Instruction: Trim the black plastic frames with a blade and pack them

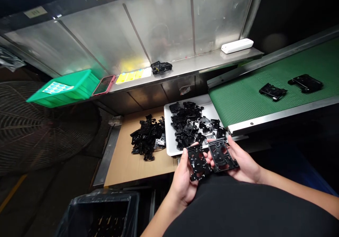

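My left hand (183,180) grips a black plastic frame part (197,163) by its left edge, thumb on top. In my right hand (245,163) is a second black plastic frame part (221,154), with round and oval cutouts, gripped along its right side. The two parts are side by side, close together, just in front of my dark clothing. Beyond them a white tray (167,131) holds a heap of similar black parts (186,126). Left of the tray, another pile of black parts (148,134) lies on a brown board (124,163).
At right, a green conveyor belt (238,99) carries two black parts. On the metal shelf (196,62) are a green bin (71,89), a pink-edged phone (104,85), yellow labels (132,75), a black part (161,67) and a white device (237,46). A lined crate (132,208) stands lower left, near a fan (47,124).
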Demonstrator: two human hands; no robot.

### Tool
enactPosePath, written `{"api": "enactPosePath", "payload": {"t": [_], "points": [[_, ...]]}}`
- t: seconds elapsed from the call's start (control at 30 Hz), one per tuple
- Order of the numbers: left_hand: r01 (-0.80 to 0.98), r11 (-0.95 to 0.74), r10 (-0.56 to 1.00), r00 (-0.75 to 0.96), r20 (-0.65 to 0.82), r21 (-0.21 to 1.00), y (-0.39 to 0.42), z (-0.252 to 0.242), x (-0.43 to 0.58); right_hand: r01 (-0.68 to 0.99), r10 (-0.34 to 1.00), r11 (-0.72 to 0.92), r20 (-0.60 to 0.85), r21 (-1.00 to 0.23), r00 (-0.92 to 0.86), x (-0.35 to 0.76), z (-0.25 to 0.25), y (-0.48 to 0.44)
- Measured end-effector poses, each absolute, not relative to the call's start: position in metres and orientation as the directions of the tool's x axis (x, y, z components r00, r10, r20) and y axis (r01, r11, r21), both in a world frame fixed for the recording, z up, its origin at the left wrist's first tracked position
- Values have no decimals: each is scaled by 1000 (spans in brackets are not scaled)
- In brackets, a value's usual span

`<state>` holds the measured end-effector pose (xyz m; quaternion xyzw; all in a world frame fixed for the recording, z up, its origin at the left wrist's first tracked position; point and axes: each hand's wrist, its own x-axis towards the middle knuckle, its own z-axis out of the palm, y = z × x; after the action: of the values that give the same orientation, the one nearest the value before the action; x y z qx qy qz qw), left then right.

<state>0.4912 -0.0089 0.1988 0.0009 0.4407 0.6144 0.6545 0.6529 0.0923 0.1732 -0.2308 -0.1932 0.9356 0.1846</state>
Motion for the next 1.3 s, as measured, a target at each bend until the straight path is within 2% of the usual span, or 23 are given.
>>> {"api": "enactPosePath", "payload": {"t": [0.23,0.8,1.07,1.3], "points": [[-833,264,846,-42,-532,486,-5,196,486,-281,451,-844,-319,-457,-833,652,169,94],[-830,266,830,-61,-555,490,7,200,479,-276,434,-856,-318,-437,-843,646,175,104],[-817,258,866,-42,-498,516,8,196,479,-259,426,-857,-329,-446,-843,646,173,108],[-833,253,878,-15,-478,492,13,198,483,-270,425,-861,-317,-432,-848,649,173,112]]}}
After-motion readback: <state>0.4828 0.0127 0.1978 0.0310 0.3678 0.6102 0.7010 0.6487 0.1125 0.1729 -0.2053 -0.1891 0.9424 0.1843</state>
